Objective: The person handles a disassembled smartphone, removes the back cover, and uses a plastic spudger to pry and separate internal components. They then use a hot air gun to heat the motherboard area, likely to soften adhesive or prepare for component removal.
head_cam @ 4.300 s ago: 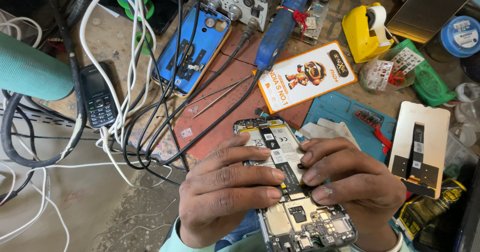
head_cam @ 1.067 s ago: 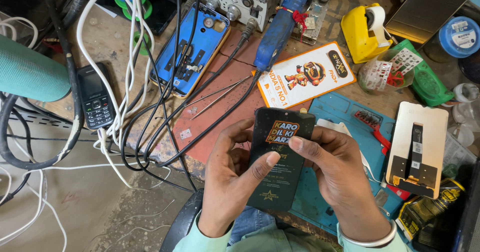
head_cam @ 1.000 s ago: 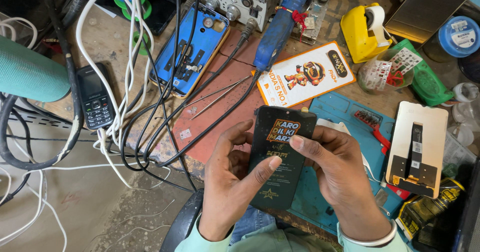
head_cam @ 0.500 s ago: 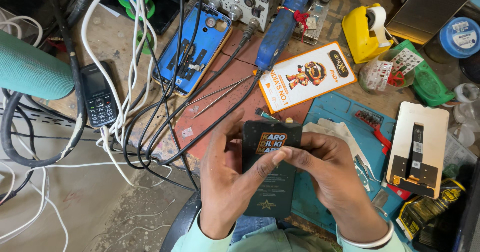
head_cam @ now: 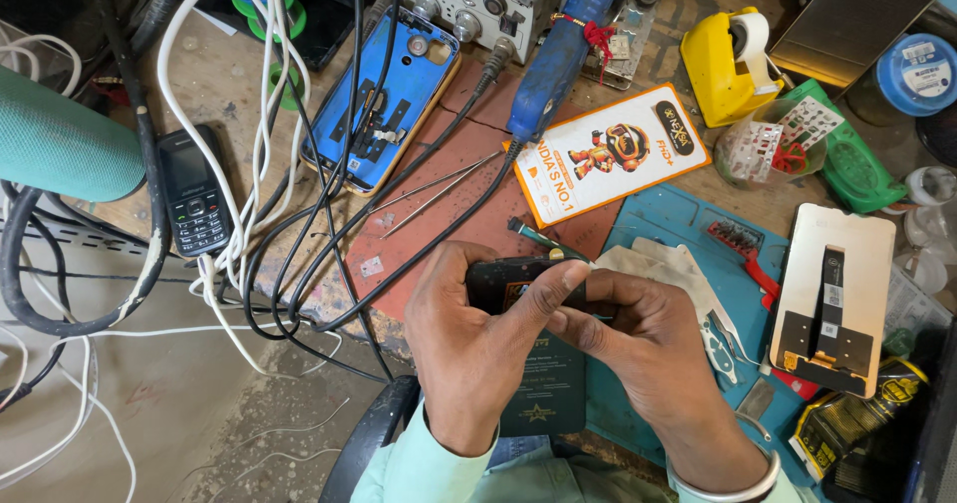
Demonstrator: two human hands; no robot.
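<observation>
**Two hands gripping a dark phone battery over a cluttered repair bench**

The left hand point(head_cam: 478, 348) and right hand point(head_cam: 648, 348) meet over a black, flat phone battery point(head_cam: 543, 383), fingers curled and pressed against its upper end, thumbs touching it. The battery hangs upright just above a blue work mat point(head_cam: 688, 234). Just beyond lie tweezers point(head_cam: 434, 189) on a red mat point(head_cam: 469, 214), with an orange-edged card point(head_cam: 608, 154) beside them. Farther left, black and white cables point(head_cam: 269, 184) cross a blue phone frame point(head_cam: 394, 99) and pass a small keypad phone point(head_cam: 194, 189). At right rests a white screen panel point(head_cam: 832, 299).
</observation>
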